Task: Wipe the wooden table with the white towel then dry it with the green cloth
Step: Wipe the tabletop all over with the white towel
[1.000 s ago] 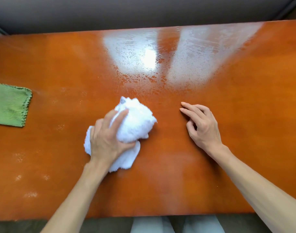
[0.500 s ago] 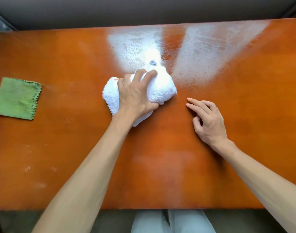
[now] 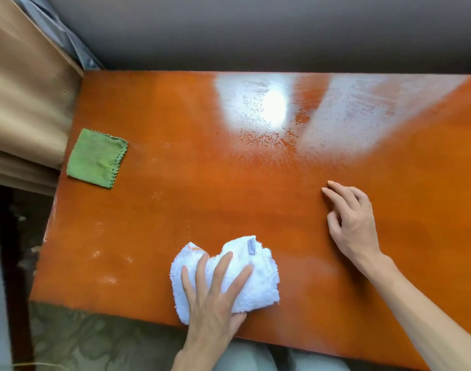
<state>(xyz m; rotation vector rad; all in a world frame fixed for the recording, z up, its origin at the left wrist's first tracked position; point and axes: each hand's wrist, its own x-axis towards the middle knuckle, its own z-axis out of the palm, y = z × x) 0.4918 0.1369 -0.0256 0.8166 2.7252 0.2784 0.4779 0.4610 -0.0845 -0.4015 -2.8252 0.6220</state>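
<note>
A crumpled white towel point(image 3: 251, 277) lies on the glossy orange-brown wooden table point(image 3: 229, 204), close to its near edge. My left hand point(image 3: 215, 295) presses on the towel with fingers spread and nearly straight, thumb tucked at the towel's lower side. My right hand point(image 3: 353, 223) rests on the bare tabletop to the right, first two fingers stretched out, the others loosely bent, holding nothing. A folded green cloth point(image 3: 96, 158) sits flat near the table's left edge, apart from both hands. Wet streaks point(image 3: 269, 111) glisten across the far middle of the table.
Tan curtain folds point(image 3: 23, 103) hang just left of the table, beside the green cloth. A dark wall runs behind the far edge. Patterned floor point(image 3: 76, 341) shows below the near left corner, and my light trousers at the bottom.
My left hand has dragged the white towel from the wet far middle back toward the near edge. The view has swung left, showing the curtain. My right hand stays put.
</note>
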